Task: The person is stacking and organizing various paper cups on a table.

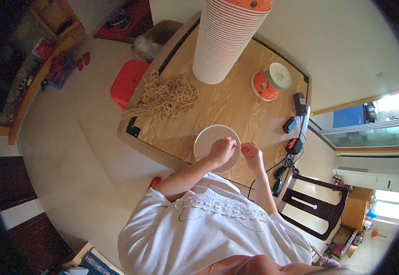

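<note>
A white paper bowl (210,137) lies on the wooden table (236,105) near its front edge. My left hand (222,151) rests curled over the bowl's near right rim and grips it. My right hand (253,153) is just to the right of the bowl, fingers pinched together at the rim. Whatever is between those fingers is too small to make out. A heap of tan cords (167,97) lies on the table's left side, apart from both hands.
A tall stack of white paper bowls (222,41) stands at the back of the table. An orange bowl (270,82) lies on its side at the right. Black chargers and cables (293,133) run along the right edge. A red stool (128,82) and a dark chair (318,206) stand beside the table.
</note>
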